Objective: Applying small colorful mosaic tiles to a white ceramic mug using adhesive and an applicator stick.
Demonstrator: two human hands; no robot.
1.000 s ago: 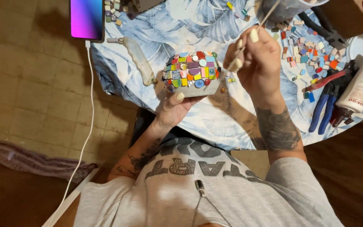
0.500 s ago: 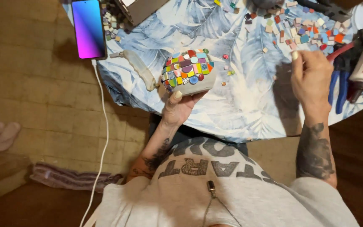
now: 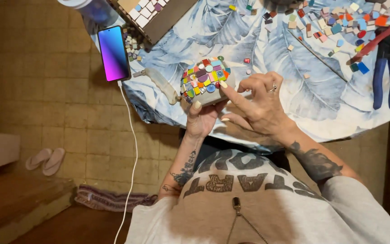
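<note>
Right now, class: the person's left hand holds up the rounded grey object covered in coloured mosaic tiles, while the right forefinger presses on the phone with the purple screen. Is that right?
Not quite. The head view shows the right hand pressing its forefinger on the rounded grey object covered in coloured mosaic tiles, not on the phone with the purple screen, which lies untouched at the table's edge. The left hand holds the object.

A phone (image 3: 113,53) lies at the table's (image 3: 267,49) left edge. Pliers (image 3: 387,72) lie near its right edge. Loose tiles (image 3: 335,22) lie scattered along the far edge between them.
</note>
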